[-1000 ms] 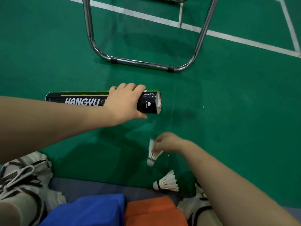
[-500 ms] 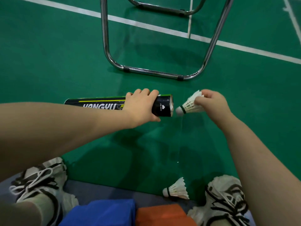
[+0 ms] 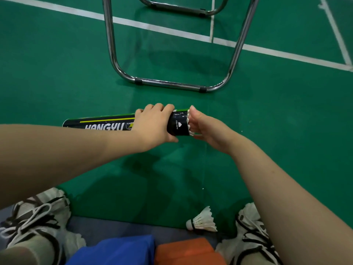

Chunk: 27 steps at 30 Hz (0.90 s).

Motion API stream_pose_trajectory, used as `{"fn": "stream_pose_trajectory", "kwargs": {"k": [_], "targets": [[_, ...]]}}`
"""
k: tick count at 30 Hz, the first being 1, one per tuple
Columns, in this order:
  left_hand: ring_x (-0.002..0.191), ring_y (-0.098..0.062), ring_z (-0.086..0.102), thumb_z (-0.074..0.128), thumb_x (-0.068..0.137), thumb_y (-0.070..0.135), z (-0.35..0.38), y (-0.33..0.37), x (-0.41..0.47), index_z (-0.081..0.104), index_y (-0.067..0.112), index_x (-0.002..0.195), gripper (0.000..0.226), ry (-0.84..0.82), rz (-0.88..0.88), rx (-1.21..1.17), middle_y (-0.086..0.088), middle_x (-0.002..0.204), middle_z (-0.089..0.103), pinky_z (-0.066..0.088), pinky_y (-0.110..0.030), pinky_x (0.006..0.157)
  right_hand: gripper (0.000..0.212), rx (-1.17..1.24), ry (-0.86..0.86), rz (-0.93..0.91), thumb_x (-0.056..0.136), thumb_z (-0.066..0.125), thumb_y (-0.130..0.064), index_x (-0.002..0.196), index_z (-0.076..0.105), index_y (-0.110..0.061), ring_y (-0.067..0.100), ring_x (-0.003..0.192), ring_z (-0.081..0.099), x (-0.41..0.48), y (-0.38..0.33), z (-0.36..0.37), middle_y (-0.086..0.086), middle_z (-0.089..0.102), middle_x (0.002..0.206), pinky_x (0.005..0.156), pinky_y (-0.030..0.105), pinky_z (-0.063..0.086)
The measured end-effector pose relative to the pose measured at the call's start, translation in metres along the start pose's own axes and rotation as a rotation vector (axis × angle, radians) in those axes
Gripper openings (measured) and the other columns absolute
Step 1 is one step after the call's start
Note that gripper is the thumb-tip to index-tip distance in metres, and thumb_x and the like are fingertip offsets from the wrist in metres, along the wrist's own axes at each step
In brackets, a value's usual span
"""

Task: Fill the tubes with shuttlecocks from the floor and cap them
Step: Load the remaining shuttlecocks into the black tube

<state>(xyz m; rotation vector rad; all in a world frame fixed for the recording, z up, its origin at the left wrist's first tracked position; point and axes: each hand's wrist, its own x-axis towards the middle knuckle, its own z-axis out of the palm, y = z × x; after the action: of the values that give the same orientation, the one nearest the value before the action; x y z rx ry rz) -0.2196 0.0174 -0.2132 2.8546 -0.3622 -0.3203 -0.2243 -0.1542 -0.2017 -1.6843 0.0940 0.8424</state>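
Observation:
A black tube [image 3: 107,124] marked HANGYU lies level above the green floor, its open end to the right. My left hand [image 3: 154,125] grips it near that end. A white shuttlecock [image 3: 189,123] sits in the mouth, only its feather tips showing. My right hand [image 3: 206,127] presses against those feathers with palm and fingers. A second white shuttlecock [image 3: 203,220] lies on the floor between my shoes, cork to the left.
A chrome chair frame [image 3: 172,84] stands on the floor just beyond the tube. White court lines [image 3: 152,26] run across the back. My two shoes [image 3: 38,215] flank a blue pad [image 3: 122,249] and an orange pad [image 3: 187,251] at the bottom.
My right hand lifted a shuttlecock from the floor, brought it to the tube's open end, and has pushed it in cork-first until only the feather tips show. The left hand kept hold of the tube.

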Motion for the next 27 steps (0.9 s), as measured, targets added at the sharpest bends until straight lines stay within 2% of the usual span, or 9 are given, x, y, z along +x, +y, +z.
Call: {"fn": "stream_pose_trajectory", "kwargs": {"k": [3,5,8,10,13,15,17,24,27], "targets": [[0.112,-0.028,0.044,0.075,0.057,0.056,0.002,0.002,-0.004,0.039,0.025,0.126,0.084,-0.01,0.003,0.007,-0.003,0.118,0.051,0.034,-0.043,0.09,0.076,0.038,-0.107,0.032,0.077,0.035,-0.073,0.132,0.049,-0.022,0.007,0.105,0.054,0.002,0.002,0.003,-0.003,0.059,0.123,0.09,0.029,0.035],[0.112,-0.028,0.044,0.075,0.058,0.056,0.005,0.005,-0.007,0.037,0.026,0.128,0.085,-0.022,0.023,0.023,-0.003,0.119,0.051,0.034,-0.042,0.091,0.068,0.101,-0.123,0.054,0.074,0.036,-0.069,0.126,0.049,-0.026,0.006,0.103,0.055,0.004,0.004,0.011,-0.003,0.06,0.119,0.091,0.03,0.037],[0.114,-0.027,0.043,0.074,0.06,0.056,0.008,0.008,-0.01,0.036,0.026,0.129,0.085,-0.049,0.044,0.037,-0.002,0.12,0.05,0.033,-0.043,0.092,0.058,0.124,-0.085,0.075,0.077,0.051,-0.066,0.119,0.055,-0.026,0.017,0.117,0.054,0.011,0.011,0.022,0.005,0.059,0.127,0.107,0.04,0.035],[0.113,-0.027,0.044,0.073,0.059,0.057,0.005,0.007,-0.009,0.036,0.026,0.129,0.085,-0.044,0.052,0.04,-0.002,0.12,0.05,0.034,-0.043,0.092,0.046,0.133,-0.047,0.046,0.082,0.049,-0.06,0.109,0.06,-0.025,0.018,0.109,0.059,0.01,0.009,0.022,0.005,0.065,0.114,0.102,0.037,0.039],[0.111,-0.028,0.046,0.074,0.057,0.059,0.0,0.006,-0.002,0.039,0.025,0.126,0.084,-0.009,0.057,0.021,-0.003,0.118,0.052,0.036,-0.043,0.089,0.035,0.272,0.208,-0.037,0.093,0.042,-0.046,0.083,0.061,-0.019,0.008,0.069,0.063,0.002,-0.001,0.009,-0.003,0.068,0.074,0.072,0.029,0.045],[0.11,-0.029,0.046,0.074,0.057,0.059,-0.002,0.006,0.001,0.039,0.025,0.124,0.083,0.002,0.054,0.008,-0.003,0.117,0.053,0.036,-0.043,0.089,0.034,0.298,0.442,-0.079,0.093,0.044,-0.039,0.073,0.062,-0.018,0.01,0.064,0.062,-0.002,0.004,-0.006,-0.002,0.066,0.068,0.068,0.028,0.04],[0.109,-0.029,0.046,0.073,0.057,0.06,0.0,0.006,0.001,0.039,0.025,0.125,0.083,-0.005,0.058,0.013,-0.003,0.117,0.052,0.036,-0.043,0.089,0.033,0.284,0.525,-0.042,0.093,0.047,-0.035,0.068,0.061,-0.018,0.011,0.067,0.063,-0.007,0.016,-0.019,-0.003,0.066,0.066,0.071,0.028,0.039],[0.111,-0.028,0.045,0.07,0.059,0.062,0.012,0.009,-0.01,0.036,0.025,0.126,0.084,-0.08,0.131,0.1,-0.002,0.119,0.05,0.035,-0.044,0.09,0.035,0.075,0.343,0.232,0.091,0.047,-0.048,0.074,0.064,-0.022,0.012,0.079,0.064,-0.011,0.067,-0.027,-0.005,0.07,0.077,0.07,0.027,0.038],[0.11,-0.029,0.046,0.071,0.059,0.061,0.013,0.009,-0.013,0.038,0.024,0.126,0.084,-0.087,0.147,0.097,-0.003,0.118,0.051,0.036,-0.044,0.09,0.032,-0.021,0.244,0.307,0.09,0.047,-0.049,0.082,0.063,-0.023,0.012,0.087,0.062,-0.016,0.081,-0.02,-0.005,0.069,0.086,0.076,0.029,0.039]]}}
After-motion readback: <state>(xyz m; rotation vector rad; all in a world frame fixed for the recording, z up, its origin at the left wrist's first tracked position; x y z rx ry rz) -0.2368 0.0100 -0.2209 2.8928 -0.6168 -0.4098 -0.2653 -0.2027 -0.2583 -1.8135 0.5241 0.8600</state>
